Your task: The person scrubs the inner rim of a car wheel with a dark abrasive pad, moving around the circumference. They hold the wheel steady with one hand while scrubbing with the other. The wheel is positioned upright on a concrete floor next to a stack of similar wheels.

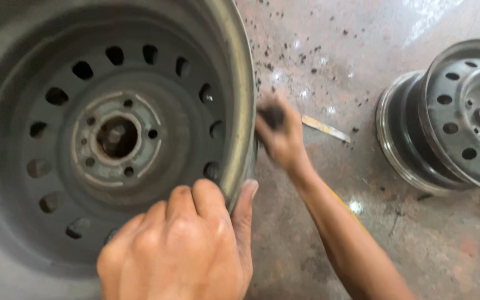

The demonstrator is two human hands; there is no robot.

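A large grey steel wheel rim (40,183) with a ring of vent holes and a rusty hub fills the left of the head view. My left hand (184,244) grips its bright outer lip at the lower right, fingers inside, thumb outside. My right hand (279,136) is blurred and pressed against the outside of the same lip, closed on a small dark pad (271,115), perhaps abrasive.
A second steel rim (456,119) lies tilted on the concrete floor at the right. A thin flat yellowish tool (324,129) lies on the floor beyond my right hand. Dark specks of debris (306,50) are scattered over the stained floor.
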